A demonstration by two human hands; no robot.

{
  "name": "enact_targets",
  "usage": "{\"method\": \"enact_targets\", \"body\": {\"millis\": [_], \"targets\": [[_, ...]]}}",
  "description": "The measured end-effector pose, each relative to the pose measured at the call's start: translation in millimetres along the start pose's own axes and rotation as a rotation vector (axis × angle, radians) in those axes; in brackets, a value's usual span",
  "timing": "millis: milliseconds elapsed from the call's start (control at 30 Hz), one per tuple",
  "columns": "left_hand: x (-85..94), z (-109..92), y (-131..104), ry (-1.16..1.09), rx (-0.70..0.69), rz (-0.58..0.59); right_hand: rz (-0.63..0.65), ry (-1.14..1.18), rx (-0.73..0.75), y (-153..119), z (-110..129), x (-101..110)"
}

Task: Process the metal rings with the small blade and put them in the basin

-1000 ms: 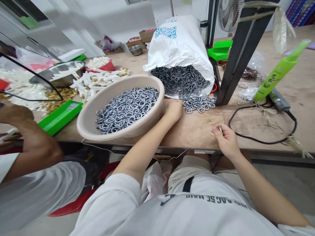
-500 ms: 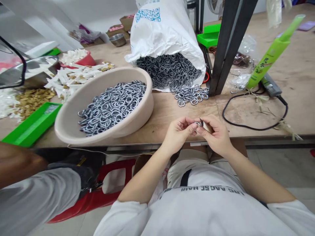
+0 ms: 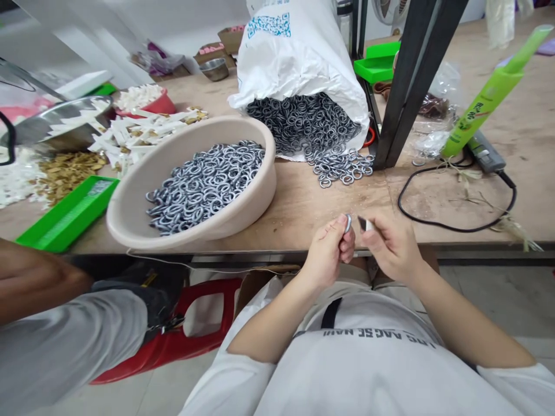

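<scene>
My left hand point(image 3: 329, 248) pinches a grey ring point(image 3: 347, 223) between thumb and fingers at the table's front edge. Just right of it, my right hand point(image 3: 392, 242) is closed on a small blade point(image 3: 363, 223) with a dark tip that points toward the ring; a narrow gap parts the two. A beige basin point(image 3: 260, 211) with many grey rings point(image 3: 208, 185) stands to the left. Behind my hands, more rings spill from a white sack point(image 3: 299, 58) into a loose pile point(image 3: 340, 167) on the wooden table point(image 3: 303, 202).
A dark metal post point(image 3: 405, 86) rises right of the sack. Beyond it are a green tube-shaped packet point(image 3: 485, 107) and a power strip point(image 3: 488, 151) with a black cord. A green tray point(image 3: 60, 216) lies left, near another person's arm point(image 3: 39, 280).
My hands have moved apart, with the ring in the left and the blade in the right. The camera view has shifted slightly, so the table things appear farther right.
</scene>
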State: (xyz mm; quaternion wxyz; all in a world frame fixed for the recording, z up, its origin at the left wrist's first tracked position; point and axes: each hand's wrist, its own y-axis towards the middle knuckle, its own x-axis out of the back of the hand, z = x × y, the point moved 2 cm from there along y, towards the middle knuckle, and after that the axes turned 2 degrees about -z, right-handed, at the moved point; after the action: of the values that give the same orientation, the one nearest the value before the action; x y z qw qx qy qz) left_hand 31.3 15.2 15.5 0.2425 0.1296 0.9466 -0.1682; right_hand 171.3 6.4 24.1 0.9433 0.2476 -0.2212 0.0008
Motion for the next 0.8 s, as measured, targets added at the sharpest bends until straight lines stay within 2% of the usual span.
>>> {"method": "enact_targets", "body": {"millis": [100,267,533,633,700,733,767,800], "targets": [[-2.0,-3.3,-2.6,-0.018,0.009,-0.048,0.068,-0.216,0.108,-3.9,6.4,-3.1],[-5.7,-4.2,-6.8,-0.017,0.009,-0.074,0.094,-0.300,0.141,-3.4,8.7,-5.5],[-0.7,-2.5,-5.3,0.001,0.043,-0.041,0.132,-0.049,-0.027,-6.9,6.7,-10.8],[-3.6,-0.3,-17.0,0.058,0.116,0.078,0.051,0.059,-0.149,0.0,-13.4,-6.5],[-2.8,-9.3,-32.0,0.151,0.158,0.181,-0.099,0.122,-0.231,6.5,-31.2,2.0],[1.4,-20.3,-39.7,0.219,0.136,0.182,-0.163,0.138,-0.257,9.0,-39.0,6.0],[9.1,-36.7,-46.5,0.300,0.061,0.118,-0.193,0.138,-0.266,10.6,-45.0,8.5],[20.6,-58.7,-52.0,0.408,-0.089,-0.025,-0.202,0.126,-0.267,11.1,-49.2,9.5]]}}
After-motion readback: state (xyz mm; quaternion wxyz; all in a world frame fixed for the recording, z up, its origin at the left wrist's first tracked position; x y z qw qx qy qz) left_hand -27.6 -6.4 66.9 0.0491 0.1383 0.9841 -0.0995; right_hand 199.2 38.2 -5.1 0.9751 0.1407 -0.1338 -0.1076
